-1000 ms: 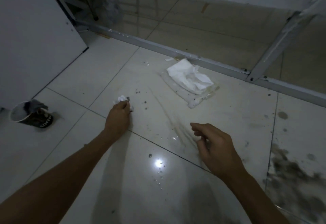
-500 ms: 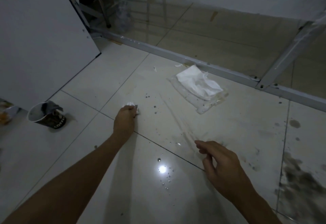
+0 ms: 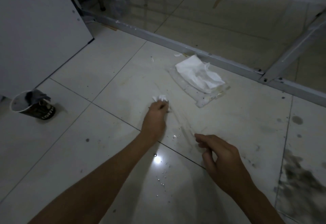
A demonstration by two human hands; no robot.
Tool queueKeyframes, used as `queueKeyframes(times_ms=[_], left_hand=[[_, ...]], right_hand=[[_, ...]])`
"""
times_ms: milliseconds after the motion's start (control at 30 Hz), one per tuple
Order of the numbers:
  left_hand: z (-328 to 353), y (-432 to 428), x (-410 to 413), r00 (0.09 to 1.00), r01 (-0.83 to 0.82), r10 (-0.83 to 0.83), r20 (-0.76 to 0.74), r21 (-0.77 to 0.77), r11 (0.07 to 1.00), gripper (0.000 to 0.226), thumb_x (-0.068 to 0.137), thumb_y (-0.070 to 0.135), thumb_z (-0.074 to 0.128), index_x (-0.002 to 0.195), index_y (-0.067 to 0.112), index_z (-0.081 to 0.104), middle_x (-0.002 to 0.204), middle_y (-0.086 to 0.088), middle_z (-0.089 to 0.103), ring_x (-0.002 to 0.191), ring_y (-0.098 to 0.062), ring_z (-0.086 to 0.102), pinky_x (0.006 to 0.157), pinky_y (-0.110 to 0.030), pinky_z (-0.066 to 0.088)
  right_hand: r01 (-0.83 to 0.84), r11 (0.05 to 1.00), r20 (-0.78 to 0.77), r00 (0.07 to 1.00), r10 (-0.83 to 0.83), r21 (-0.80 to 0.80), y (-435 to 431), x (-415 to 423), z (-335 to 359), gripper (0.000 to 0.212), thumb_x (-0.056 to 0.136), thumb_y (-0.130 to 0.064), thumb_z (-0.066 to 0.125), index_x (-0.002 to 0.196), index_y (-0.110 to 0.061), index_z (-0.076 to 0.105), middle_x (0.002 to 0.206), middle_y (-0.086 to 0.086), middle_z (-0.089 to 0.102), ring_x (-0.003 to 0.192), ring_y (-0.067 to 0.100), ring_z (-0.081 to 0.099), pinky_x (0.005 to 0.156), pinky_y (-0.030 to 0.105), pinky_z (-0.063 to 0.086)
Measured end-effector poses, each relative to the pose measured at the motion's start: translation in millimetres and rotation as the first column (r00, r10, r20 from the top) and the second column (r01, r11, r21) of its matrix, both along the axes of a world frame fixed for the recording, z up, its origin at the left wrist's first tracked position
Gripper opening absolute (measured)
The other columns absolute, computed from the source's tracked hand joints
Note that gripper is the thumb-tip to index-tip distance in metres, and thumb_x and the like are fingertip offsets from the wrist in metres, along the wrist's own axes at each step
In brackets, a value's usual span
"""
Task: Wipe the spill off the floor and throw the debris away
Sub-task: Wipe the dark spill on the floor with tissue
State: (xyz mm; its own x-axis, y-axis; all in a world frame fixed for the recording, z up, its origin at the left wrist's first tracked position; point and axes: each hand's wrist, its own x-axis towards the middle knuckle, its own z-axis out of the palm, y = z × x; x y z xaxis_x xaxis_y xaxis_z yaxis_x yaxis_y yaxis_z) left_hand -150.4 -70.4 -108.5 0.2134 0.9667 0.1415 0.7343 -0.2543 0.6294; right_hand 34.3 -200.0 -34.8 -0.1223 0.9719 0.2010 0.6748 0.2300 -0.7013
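My left hand point(image 3: 156, 117) grips a crumpled white tissue wad point(image 3: 160, 98) and presses it onto the pale floor tiles, among wet streaks and dark specks of spill point(image 3: 183, 126). My right hand point(image 3: 218, 155) hovers just above the floor to the right, fingers loosely curled and holding nothing. A little beyond lies a clear plastic tissue pack point(image 3: 206, 93) with white tissues point(image 3: 199, 73) spilling from it. A dark paper coffee cup point(image 3: 33, 106) with crumpled debris inside stands tilted at the far left.
A grey metal frame rail point(image 3: 176, 41) runs across the floor behind the tissue pack. A white panel point(image 3: 35, 20) stands at the left. A dark smudged patch point(image 3: 299, 179) covers the tile at the right. Water droplets point(image 3: 162, 179) glint near my forearms.
My left hand has slid the tissue wad to the right across the tile, toward the streaks. My right hand has stayed low at the right with little change.
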Motion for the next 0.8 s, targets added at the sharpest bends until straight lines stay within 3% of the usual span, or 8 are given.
queueKeyframes(times_ms=[100, 167, 233, 333, 533, 667, 733, 800], left_hand=[[-3, -35, 4, 0.999, 0.046, -0.045, 0.011, -0.060, 0.997, 0.031, 0.088, -0.004, 0.050, 0.117, 0.000, 0.059, 0.116, -0.018, 0.060, 0.111, -0.032, 0.055, 0.102, -0.032, 0.041], [1, -45, 0, 0.999, 0.035, -0.030, 0.035, -0.144, 0.989, 0.028, 0.095, 0.023, 0.046, 0.119, 0.014, 0.058, 0.122, -0.007, 0.056, 0.119, -0.023, 0.050, 0.099, -0.024, 0.035], [0, -39, -5, 0.988, 0.090, -0.101, -0.119, -0.093, 0.992, 0.035, 0.093, 0.041, 0.041, 0.119, 0.023, 0.058, 0.126, 0.002, 0.054, 0.120, -0.015, 0.047, 0.092, -0.020, 0.032], [8, -18, -15, 0.976, 0.077, -0.090, -0.199, -0.073, 0.994, 0.032, 0.093, 0.031, 0.041, 0.117, 0.021, 0.058, 0.126, 0.000, 0.056, 0.117, -0.017, 0.049, 0.087, -0.019, 0.033], [21, 43, -5, 0.989, -0.144, 0.146, 0.010, -0.111, 0.983, 0.013, 0.084, -0.009, 0.055, 0.089, -0.012, 0.067, 0.098, -0.029, 0.065, 0.093, -0.033, 0.063, 0.091, -0.037, 0.050], [19, 52, 18, 0.977, -0.202, 0.207, 0.042, -0.102, 0.974, 0.018, 0.081, -0.016, 0.049, 0.086, -0.009, 0.065, 0.098, -0.028, 0.062, 0.094, -0.039, 0.058, 0.086, -0.047, 0.050], [14, 36, 29, 0.986, -0.161, 0.158, -0.049, -0.079, 0.984, 0.027, 0.080, -0.016, 0.045, 0.091, -0.002, 0.064, 0.103, -0.024, 0.058, 0.098, -0.037, 0.052, 0.087, -0.043, 0.047], [11, 6, 44, 0.995, -0.080, 0.079, -0.064, -0.017, 0.997, 0.030, 0.079, -0.016, 0.049, 0.097, 0.000, 0.066, 0.103, -0.022, 0.060, 0.097, -0.034, 0.051, 0.090, -0.028, 0.042]], right_hand=[[0.020, 1.000, -0.018, 1.000, -0.020, -0.011, -7, -3, 10, 0.038, 0.078, 0.000, 0.048, 0.110, -0.008, 0.066, 0.092, 0.003, 0.069, 0.083, 0.012, 0.066, 0.074, 0.022, 0.049], [0.020, 1.000, -0.013, 1.000, -0.020, -0.023, -13, -6, 15, 0.038, 0.078, -0.002, 0.048, 0.111, -0.010, 0.065, 0.092, 0.001, 0.068, 0.084, 0.011, 0.066, 0.074, 0.021, 0.048], [0.020, 1.000, -0.004, 1.000, -0.020, -0.019, -17, -5, 18, 0.037, 0.078, -0.002, 0.049, 0.110, -0.010, 0.066, 0.090, 0.001, 0.069, 0.082, 0.012, 0.066, 0.072, 0.018, 0.046], [0.033, 0.999, -0.012, 0.999, -0.033, -0.009, -23, -2, 19, 0.037, 0.077, 0.000, 0.050, 0.108, -0.011, 0.067, 0.088, 0.000, 0.068, 0.080, 0.012, 0.066, 0.072, 0.019, 0.046], [0.055, 0.998, -0.027, 0.998, -0.055, -0.007, -24, 11, 8, 0.038, 0.075, 0.004, 0.051, 0.106, -0.009, 0.067, 0.089, 0.002, 0.069, 0.081, 0.014, 0.067, 0.072, 0.023, 0.048], [0.077, 0.997, -0.040, 0.996, -0.077, -0.011, -23, 20, -1, 0.039, 0.074, 0.003, 0.049, 0.106, -0.009, 0.068, 0.090, 0.001, 0.069, 0.080, 0.011, 0.067, 0.071, 0.024, 0.049], [0.081, 0.997, -0.037, 0.996, -0.081, -0.012, -24, 25, -3, 0.039, 0.073, 0.004, 0.050, 0.105, -0.008, 0.068, 0.087, 0.004, 0.069, 0.078, 0.013, 0.066, 0.070, 0.025, 0.049], [0.090, 0.996, -0.034, 0.995, -0.091, -0.018, -25, 28, -3, 0.039, 0.073, 0.004, 0.049, 0.105, -0.008, 0.068, 0.087, 0.004, 0.069, 0.078, 0.013, 0.066, 0.070, 0.026, 0.049]])
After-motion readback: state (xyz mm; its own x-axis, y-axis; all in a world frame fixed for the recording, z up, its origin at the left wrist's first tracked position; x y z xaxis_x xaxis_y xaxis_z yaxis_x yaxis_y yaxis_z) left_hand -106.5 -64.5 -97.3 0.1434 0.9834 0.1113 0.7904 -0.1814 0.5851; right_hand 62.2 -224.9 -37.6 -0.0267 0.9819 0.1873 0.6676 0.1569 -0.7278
